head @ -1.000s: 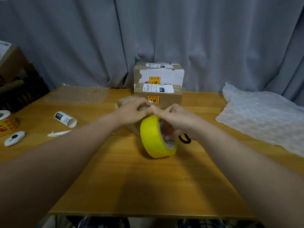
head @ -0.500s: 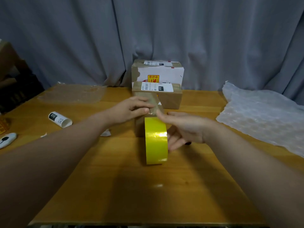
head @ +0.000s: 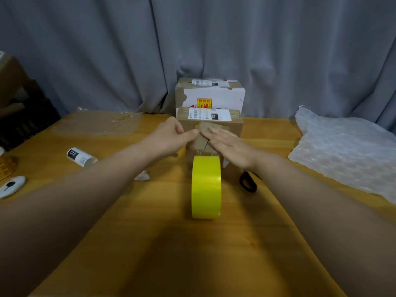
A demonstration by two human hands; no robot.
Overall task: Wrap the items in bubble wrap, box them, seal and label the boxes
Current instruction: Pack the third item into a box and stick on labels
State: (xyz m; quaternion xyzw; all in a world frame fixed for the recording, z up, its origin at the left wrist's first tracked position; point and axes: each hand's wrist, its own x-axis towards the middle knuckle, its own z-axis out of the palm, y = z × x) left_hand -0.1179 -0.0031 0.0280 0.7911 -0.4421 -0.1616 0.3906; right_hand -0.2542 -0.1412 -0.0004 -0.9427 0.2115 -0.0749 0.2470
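Right hand (head: 227,144) flat, left hand (head: 171,136) curled, thumb out: both press tape (head: 202,150) onto box (head: 202,142) to bond it; roll (head: 206,187) apparently uncut.

Both forearms reach forward from the lower corners and converge at mid-frame. The left hand (head: 169,137) lies knuckles up, its index finger stretched toward the right hand (head: 229,146), thumb above it and the other fingers curled under; whether it pinches anything is unclear. The right hand lies palm down, its fingers (head: 217,132) straight, together and angled leftward, the two hands' fingertips nearly meeting.
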